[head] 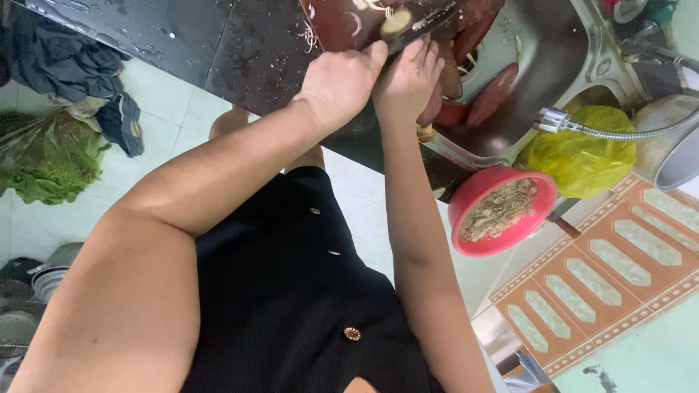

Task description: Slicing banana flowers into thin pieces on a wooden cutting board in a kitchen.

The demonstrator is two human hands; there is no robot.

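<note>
Now both hands at tabletop (240, 51) edge beside sink (561, 44). Left hand (346, 76) fingers curled shut against cutting board (342, 22). Right hand (408, 76) fingers closed on dark knife (419, 33); pale slice (397, 22) just beyond fingertips. Reddish sweet potatoes (491, 94) just past right fingers, in sink. Pink bowl (473, 193) nearer wrist.

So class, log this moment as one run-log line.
left hand: on dark cutting board | right hand: beside it, grip unclear | reddish sweet potatoes in sink | pink bowl of scraps below
</note>
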